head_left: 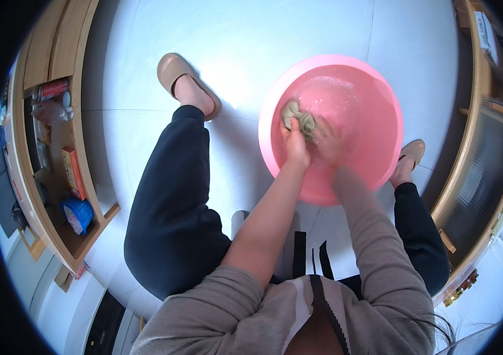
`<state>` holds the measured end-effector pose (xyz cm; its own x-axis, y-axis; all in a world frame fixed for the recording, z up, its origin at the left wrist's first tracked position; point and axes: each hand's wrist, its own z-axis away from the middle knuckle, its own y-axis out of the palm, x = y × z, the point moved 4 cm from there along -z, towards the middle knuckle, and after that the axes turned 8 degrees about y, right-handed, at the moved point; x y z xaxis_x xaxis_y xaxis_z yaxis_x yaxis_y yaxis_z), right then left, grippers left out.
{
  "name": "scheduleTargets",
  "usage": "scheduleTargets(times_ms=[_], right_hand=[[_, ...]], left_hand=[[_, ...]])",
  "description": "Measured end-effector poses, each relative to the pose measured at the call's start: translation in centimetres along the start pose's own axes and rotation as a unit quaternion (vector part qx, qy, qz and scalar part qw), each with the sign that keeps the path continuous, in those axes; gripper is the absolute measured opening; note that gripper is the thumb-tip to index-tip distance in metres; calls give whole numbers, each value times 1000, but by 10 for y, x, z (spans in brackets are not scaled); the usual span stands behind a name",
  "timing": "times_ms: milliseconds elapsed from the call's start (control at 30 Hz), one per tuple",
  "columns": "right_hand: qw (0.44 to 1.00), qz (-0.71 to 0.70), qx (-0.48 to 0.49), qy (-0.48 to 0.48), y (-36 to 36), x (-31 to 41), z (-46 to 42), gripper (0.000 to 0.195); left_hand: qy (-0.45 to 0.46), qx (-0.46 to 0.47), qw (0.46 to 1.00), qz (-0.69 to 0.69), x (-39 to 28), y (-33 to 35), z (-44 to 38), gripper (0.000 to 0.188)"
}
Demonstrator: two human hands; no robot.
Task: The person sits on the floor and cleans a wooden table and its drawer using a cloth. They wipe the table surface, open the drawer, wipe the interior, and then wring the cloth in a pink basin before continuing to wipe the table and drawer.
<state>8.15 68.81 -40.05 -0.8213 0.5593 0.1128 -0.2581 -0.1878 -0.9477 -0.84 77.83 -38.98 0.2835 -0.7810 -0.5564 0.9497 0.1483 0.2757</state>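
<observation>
A large pink plastic basin (384,128) stands on the floor between my feet, with water glinting and a little foam inside. My left hand (296,144) grips a bunched olive-green cloth (293,111) near the basin's left wall, thumb on top. Beside it my right hand (329,142) is blurred by motion, low in the basin at the cloth's right edge. Whether its fingers hold part of the cloth cannot be made out. The left sleeve is pushed up above the elbow; the right sleeve reaches towards the wrist.
Pale floor tiles (242,26) surround the basin. On the left, a wooden cabinet (71,49) has an open shelf holding a blue plastic basket (77,215) and an orange-red box (73,173). Another wooden cabinet (448,186) with a ribbed glass door (484,177) stands on the right.
</observation>
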Motion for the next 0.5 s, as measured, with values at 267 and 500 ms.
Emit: scheduleTargets(times_ms=[267,500], right_hand=[[961,-271,21,45,9,-18,-5,43],[884,-438,-102,129,-90,46,15,22]], left_hand=[[-25,-27,999,26,-2,6,9,53],[-103,37,992,62,21,7,-11,34]])
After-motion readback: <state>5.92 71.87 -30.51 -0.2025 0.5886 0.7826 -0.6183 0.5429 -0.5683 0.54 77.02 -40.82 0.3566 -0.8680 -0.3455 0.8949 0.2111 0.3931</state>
